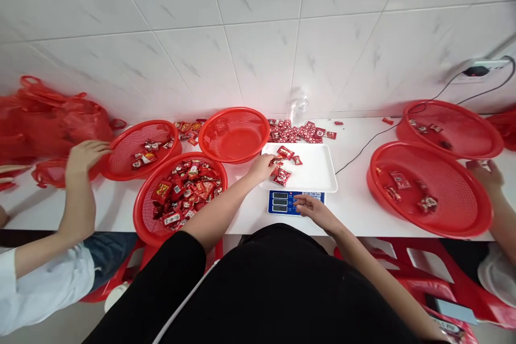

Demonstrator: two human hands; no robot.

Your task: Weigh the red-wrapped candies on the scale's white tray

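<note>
Plainly, white table (350, 205) meets tiled wall (266, 70); left hand (262, 167) pinches candy (278, 161), right hand (316, 209) loosely spread.

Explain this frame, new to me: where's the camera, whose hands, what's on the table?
There's no robot. One camera, worn on a person's head, looks forward and down, so the two bare middle hands are the wearer's. The left hand reaches among small red packets on a scale's white tray; whether it grips one is unclear. The right hand, open, is by the scale's blue panel. Around them on the white table stand red baskets. Other people's hands show at both sides.
</note>
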